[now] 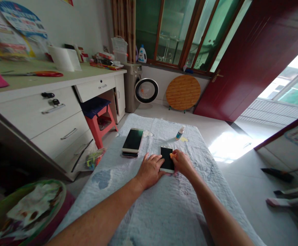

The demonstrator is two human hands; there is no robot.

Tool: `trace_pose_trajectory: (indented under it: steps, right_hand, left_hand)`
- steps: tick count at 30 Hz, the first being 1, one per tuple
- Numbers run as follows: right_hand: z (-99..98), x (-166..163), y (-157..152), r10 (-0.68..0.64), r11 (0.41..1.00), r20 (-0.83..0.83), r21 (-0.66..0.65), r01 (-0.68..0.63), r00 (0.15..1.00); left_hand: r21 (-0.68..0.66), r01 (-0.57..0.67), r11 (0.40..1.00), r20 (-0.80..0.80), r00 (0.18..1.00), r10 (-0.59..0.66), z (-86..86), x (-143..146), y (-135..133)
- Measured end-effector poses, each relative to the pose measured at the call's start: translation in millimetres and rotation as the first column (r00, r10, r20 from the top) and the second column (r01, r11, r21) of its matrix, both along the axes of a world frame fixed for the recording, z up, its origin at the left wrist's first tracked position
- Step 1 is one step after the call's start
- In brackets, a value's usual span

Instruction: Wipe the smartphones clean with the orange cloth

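A white-framed smartphone with a dark screen lies face up on the pale blue cloth. My left hand holds it steady, fingers along its left edge and thumb by the lower edge. In my right hand a small orange wiping cloth is pinched against the right side of the screen. Most of that cloth is hidden by the fingers. To the left rests a stack of phones, topped by a larger gold-framed smartphone. Behind the held phone stands a small spray bottle with a blue label.
A white desk with drawers runs along the left, a red stool under it. At lower left is a waste bin with refuse. A washing machine with its door open and a round wooden tabletop stand farther back.
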State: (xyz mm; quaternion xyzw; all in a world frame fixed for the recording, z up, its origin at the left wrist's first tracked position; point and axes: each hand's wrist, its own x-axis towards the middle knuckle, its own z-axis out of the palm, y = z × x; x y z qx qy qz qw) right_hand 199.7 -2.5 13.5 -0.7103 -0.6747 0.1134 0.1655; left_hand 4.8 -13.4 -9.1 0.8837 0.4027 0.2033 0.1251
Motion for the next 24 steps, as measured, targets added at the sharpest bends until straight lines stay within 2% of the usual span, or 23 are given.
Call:
trace_pose_trajectory:
  steps: [6, 14, 17, 20, 24]
  right_hand:
    - [4.2, -9.0, -36.2, 0.086, 0.996, -0.016, -0.020, -0.086, 0.996]
    - [24.3, -18.9, -68.0, 0.149, 0.984, -0.018, -0.100, -0.150, 0.989]
    - [27.0, -18.5, -67.1, 0.208, 0.972, -0.042, -0.099, -0.211, 0.977]
    - [21.5, -16.1, -55.7, 0.257, 0.964, -0.061, -0.054, -0.261, 0.964]
    - [7.0, -8.6, -25.7, 0.213, 0.977, -0.040, -0.002, -0.213, 0.976]
  left_hand:
    - [0.029, -0.012, 1.000, -0.003, 1.000, 0.012, -3.6, 1.1, 0.2]
    - [0.041, -0.020, 0.999, 0.001, 1.000, 0.020, -3.1, 1.6, -0.3]
    - [0.046, -0.019, 0.999, 0.005, 1.000, 0.019, -5.6, 1.9, 0.8]
    - [0.047, -0.014, 0.999, 0.005, 1.000, 0.014, -7.7, 2.4, 2.1]
    - [0.048, -0.004, 0.999, 0.009, 1.000, 0.004, -6.5, 2.1, 2.4]
